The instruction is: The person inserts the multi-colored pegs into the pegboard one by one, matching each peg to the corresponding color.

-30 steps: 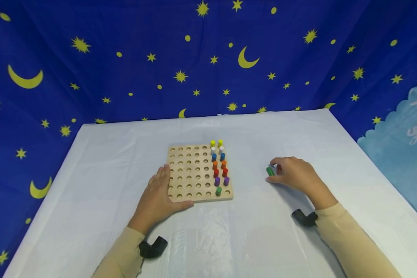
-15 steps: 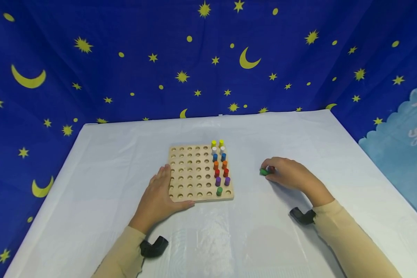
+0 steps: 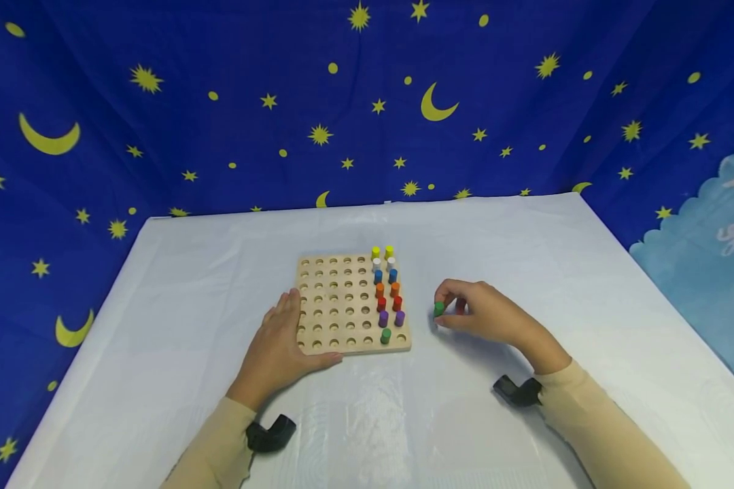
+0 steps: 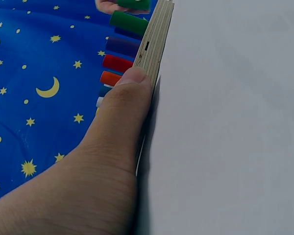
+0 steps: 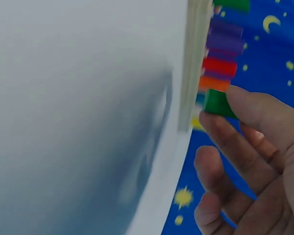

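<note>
A wooden pegboard [image 3: 342,299] with rows of round holes lies on the table. Two columns of coloured pegs stand along its right side: yellow, white, blue, orange, red and purple pairs, with one green peg [image 3: 386,336] at the front. The front right hole has no peg in it. My left hand [image 3: 275,350] rests against the board's left side, its thumb along the front edge; the left wrist view shows that thumb [image 4: 122,107] on the wood. Right of the board, my right hand [image 3: 486,312] pinches another green peg [image 5: 219,103] between thumb and fingers, above the table.
White sheeting covers the table [image 3: 220,258]. A blue cloth [image 3: 379,102] with yellow moons and stars hangs behind and at the sides. Black curved pieces sit at both wrists, the left wrist piece [image 3: 272,435] and the right wrist piece [image 3: 516,390].
My right hand has moved left towards the board with the green peg, which has turned from slanting to more upright. The left hand and the board have stayed in place.
</note>
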`<state>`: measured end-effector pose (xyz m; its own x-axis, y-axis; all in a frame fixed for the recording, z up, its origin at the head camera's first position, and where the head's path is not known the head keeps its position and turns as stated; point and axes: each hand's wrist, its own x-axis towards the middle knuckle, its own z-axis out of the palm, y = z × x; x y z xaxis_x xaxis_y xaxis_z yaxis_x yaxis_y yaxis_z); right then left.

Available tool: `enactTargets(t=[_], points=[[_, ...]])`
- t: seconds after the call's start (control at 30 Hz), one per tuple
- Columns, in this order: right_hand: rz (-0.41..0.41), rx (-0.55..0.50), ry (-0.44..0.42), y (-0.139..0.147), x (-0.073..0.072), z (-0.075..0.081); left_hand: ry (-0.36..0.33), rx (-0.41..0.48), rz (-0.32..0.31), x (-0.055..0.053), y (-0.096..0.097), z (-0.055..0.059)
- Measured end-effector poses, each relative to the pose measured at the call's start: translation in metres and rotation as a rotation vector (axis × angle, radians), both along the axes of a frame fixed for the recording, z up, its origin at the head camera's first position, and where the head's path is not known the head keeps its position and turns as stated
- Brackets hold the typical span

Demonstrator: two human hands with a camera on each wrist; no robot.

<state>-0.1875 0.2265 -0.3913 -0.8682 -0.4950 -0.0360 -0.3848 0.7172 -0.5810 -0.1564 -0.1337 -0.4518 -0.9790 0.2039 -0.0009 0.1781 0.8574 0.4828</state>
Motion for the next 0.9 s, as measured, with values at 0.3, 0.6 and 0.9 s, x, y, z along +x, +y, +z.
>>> enactTargets(t=[0.3, 0.6, 0.9], points=[[0.086, -0.050, 0.004, -0.037, 0.017, 0.006, 0.001, -0.001, 0.001, 0.000, 0.000, 0.000], [0.111, -0.029, 0.032, -0.048, 0.018, -0.002, 0.003, -0.001, -0.003, 0.000, 0.000, 0.000], [0.078, 0.000, 0.048, -0.050, 0.017, -0.004, 0.010, 0.001, -0.008, 0.000, 0.000, 0.000]])
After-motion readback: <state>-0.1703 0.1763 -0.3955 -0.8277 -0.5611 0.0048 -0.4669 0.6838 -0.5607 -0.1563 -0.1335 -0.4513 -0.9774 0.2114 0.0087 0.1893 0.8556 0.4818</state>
